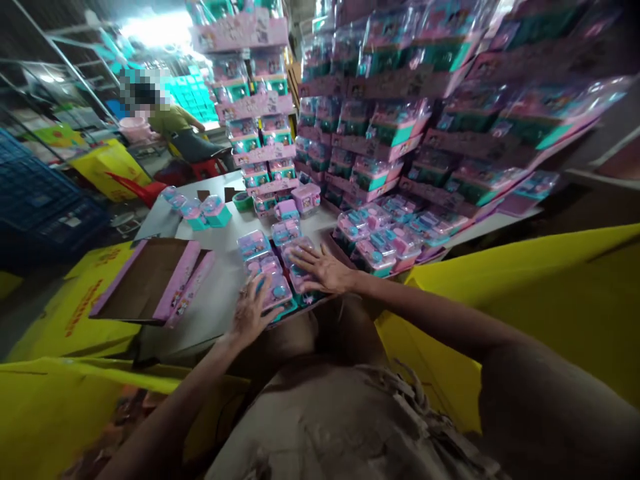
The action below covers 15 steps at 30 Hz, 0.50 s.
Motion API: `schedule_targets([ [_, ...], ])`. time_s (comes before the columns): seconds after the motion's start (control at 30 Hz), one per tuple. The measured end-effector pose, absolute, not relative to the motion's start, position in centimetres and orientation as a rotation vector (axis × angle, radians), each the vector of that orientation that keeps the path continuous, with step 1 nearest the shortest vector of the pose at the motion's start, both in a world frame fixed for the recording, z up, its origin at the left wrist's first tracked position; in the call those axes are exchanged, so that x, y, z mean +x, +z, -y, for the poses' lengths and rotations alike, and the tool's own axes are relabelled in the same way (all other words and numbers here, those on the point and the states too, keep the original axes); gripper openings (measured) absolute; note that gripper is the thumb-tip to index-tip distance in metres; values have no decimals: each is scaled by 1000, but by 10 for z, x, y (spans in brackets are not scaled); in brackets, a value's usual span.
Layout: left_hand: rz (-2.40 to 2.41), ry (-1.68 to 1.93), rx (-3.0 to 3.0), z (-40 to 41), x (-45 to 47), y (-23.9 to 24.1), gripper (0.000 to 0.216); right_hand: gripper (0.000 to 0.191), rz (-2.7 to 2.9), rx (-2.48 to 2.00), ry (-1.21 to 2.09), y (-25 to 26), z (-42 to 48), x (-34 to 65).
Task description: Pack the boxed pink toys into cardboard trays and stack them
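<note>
In front of me on the white table lie several small pink and teal plastic boxes with clear domed lids, grouped in two rows near the front edge. My right hand rests with fingers spread on top of the right row. On the left row's near box, my left hand lies along the outer side, its fingers apart. Neither hand is wrapped around anything. A purple box and a smaller pink-purple one stand just behind the group.
Tall stacks of filled display trays rise behind and to the right. An open cardboard tray sits at the left, near teal boxes and green tape. Yellow cartons flank me. A person sits farther back.
</note>
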<state>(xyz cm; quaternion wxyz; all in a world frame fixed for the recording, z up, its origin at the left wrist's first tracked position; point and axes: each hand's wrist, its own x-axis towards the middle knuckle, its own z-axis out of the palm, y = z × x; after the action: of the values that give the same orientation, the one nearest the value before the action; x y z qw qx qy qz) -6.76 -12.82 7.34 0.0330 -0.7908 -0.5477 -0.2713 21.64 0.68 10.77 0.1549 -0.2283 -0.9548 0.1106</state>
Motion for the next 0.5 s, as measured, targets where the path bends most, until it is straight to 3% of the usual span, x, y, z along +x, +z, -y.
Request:
schedule_targets([
  [0.07,1655,-877,-2469,125,-73,71,64,70,2764,-658,444,109,-12,219],
  [0.23,2021,-1416,-2131,78,-96,71,67,69,2549,-897,600,113,-42,213],
  [0.4,2243,-1438,-2270,25,-102,74,58,76,2690,-855,695,101,-66,203],
  [0.5,2432,-1575,-2027,4,-107,84,57,77,2458,-974,765,94,-88,198],
])
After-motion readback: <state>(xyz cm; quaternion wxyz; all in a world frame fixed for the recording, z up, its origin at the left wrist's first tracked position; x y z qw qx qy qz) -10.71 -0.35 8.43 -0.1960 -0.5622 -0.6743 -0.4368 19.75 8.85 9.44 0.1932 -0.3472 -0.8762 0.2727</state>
